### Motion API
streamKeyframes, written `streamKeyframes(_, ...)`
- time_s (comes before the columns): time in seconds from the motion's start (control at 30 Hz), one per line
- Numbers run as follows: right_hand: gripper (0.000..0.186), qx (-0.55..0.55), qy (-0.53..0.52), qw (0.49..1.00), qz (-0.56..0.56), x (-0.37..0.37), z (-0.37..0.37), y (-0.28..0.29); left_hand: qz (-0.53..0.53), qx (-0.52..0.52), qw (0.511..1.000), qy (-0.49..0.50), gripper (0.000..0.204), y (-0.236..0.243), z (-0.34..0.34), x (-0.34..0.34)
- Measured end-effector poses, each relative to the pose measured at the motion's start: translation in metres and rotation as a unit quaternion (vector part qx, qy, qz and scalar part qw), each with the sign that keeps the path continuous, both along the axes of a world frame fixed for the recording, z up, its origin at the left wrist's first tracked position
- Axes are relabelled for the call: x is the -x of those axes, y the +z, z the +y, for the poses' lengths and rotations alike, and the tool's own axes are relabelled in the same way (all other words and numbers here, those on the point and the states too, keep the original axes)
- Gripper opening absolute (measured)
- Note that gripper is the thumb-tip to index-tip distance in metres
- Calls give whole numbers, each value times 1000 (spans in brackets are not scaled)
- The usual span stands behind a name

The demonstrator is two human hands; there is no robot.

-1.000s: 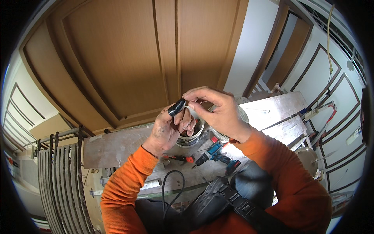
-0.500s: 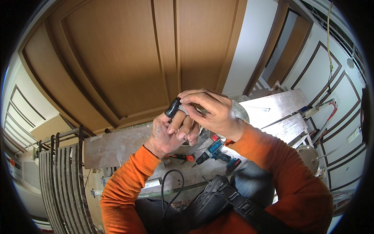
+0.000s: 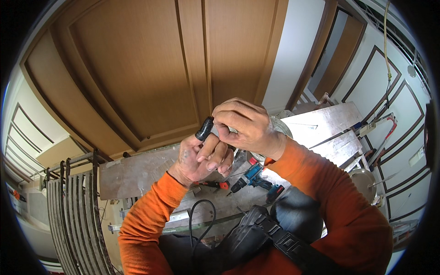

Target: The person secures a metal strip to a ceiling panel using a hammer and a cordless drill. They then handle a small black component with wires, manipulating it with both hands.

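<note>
My left hand [image 3: 189, 158] is raised with its palm toward me, the fingers half curled and a little apart. A shiny black sleeve or wrap [image 3: 204, 129] covers what looks like its index finger; whether it is tape or a rubber cover I cannot tell. Beside the tip of that black covering, my right hand [image 3: 247, 126] has thumb and fingers pinched together. Anything between those fingertips is hidden. Below the hands a blue and black cordless drill [image 3: 251, 178] lies on the work platform [image 3: 137, 172], near a red and black hand tool [image 3: 215, 184].
Large brown wooden panels [image 3: 137, 68] rise directly in front. A lit board [image 3: 327, 121] extends to the right, next to a round bucket [image 3: 279, 126]. On the left stands a slatted metal rack [image 3: 75, 206]. A black cable loop [image 3: 201, 201] hangs near my lap.
My right fingers have drawn closer together and slid slightly off the black covering. My left hand keeps almost the same place, and the black covering shows more fully.
</note>
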State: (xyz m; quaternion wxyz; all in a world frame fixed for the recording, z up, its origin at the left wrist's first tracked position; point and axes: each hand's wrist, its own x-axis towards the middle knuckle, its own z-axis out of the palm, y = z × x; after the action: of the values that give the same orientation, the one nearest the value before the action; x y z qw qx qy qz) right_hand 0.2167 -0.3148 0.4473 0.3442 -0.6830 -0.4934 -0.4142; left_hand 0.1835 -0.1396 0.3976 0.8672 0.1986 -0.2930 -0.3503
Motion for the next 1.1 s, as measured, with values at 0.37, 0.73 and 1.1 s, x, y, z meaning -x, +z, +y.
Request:
streamKeyframes(0.37,22,35,-14,999,37,4,-4,5,-8,-82,995,56,61,1,5,2)
streamKeyframes(0.73,24,9,85,960,266,6,-16,9,-27,-146,974,173,53,7,10,-2)
streamKeyframes(1.1,4,8,15,922,387,6,-32,24,-107,-402,879,234,49,-7,17,-6)
